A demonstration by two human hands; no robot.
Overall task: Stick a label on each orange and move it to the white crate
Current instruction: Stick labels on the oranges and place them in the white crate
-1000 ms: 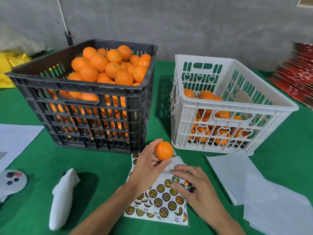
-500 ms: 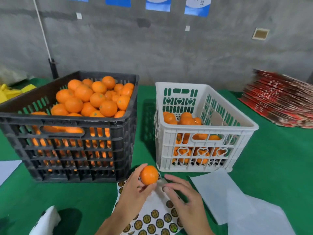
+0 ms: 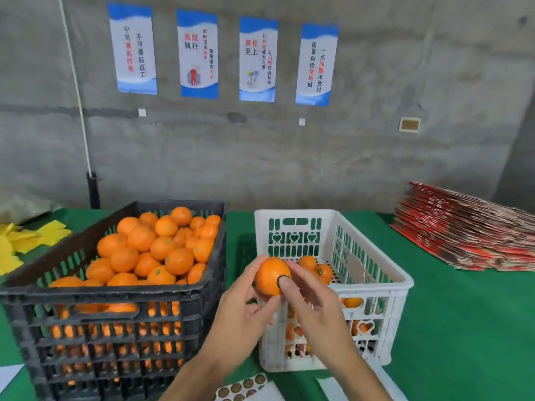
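Orange (image 3: 270, 275) fruit held up by left hand (image 3: 241, 309) for labelling | right hand (image 3: 314, 306) thumb presses label (image 3: 282, 279) on | white crate (image 3: 376, 280) just behind

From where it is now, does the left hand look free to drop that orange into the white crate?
Probably yes. The left hand holds the orange right by the white crate, whose top is open. Only the right hand, pressing the label, is close by.
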